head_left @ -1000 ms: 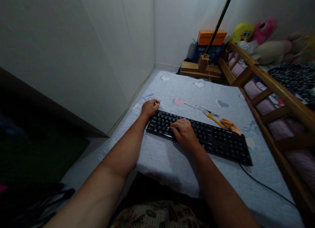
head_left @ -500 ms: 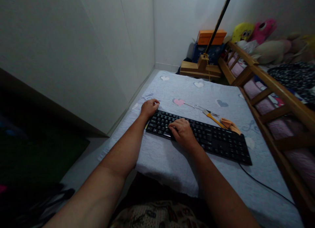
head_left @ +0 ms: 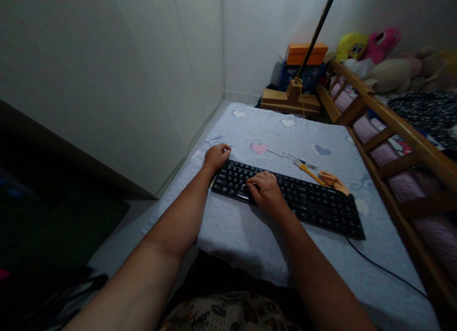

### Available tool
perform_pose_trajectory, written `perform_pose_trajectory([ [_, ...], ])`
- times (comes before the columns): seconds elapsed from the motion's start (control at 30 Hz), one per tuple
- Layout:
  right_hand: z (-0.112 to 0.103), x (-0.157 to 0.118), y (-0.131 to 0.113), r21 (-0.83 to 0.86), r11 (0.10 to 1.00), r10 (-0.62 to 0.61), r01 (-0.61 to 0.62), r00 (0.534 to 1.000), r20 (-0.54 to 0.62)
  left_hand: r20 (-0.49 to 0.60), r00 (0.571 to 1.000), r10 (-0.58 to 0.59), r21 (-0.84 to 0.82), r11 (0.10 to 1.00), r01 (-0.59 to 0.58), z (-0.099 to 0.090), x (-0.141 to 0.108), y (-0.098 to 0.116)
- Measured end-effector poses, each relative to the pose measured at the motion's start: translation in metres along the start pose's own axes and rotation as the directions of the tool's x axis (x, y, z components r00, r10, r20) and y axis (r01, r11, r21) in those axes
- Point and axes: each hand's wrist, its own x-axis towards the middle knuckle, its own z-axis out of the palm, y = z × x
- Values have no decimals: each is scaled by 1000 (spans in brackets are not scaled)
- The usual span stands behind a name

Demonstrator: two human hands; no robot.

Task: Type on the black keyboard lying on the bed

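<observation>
A black keyboard (head_left: 314, 205) lies at a slant on the cloth-covered table. My left hand (head_left: 216, 156) rests by its far left corner, fingers curled in; whatever may be inside them is hidden. Over the keys of the left half lies my right hand (head_left: 266, 190), fingers bent and thumb close to the fingertips. Anything pinched there is too small to make out. Behind the keyboard are a brush with a yellow handle (head_left: 310, 172), thin metal tweezers (head_left: 298, 159) and a crumpled orange cloth (head_left: 333, 182).
A light cloth with hearts (head_left: 246, 255) covers the table. The keyboard's cable (head_left: 387, 272) runs off to the right. A wooden bed rail (head_left: 403, 135) borders the right side, a pale cabinet (head_left: 160, 83) the left. Beyond the table stand a wooden stand (head_left: 291, 100) and an orange box (head_left: 307, 54).
My right hand has shifted very slightly to the right over the keys. My left hand and the keyboard stay where they were.
</observation>
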Motion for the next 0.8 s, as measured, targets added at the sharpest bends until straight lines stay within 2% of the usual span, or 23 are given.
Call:
perform_pose_trajectory([
  [0.2,-1,-1,2,-10,1000,15,-16,1000,-27,4,1000,0,2,1000,0,1,1,-2],
  [0.8,-1,-1,1,6,1000,-8,8,1000,4,2,1000,-6,-1,1000,6,-1,-1,2],
])
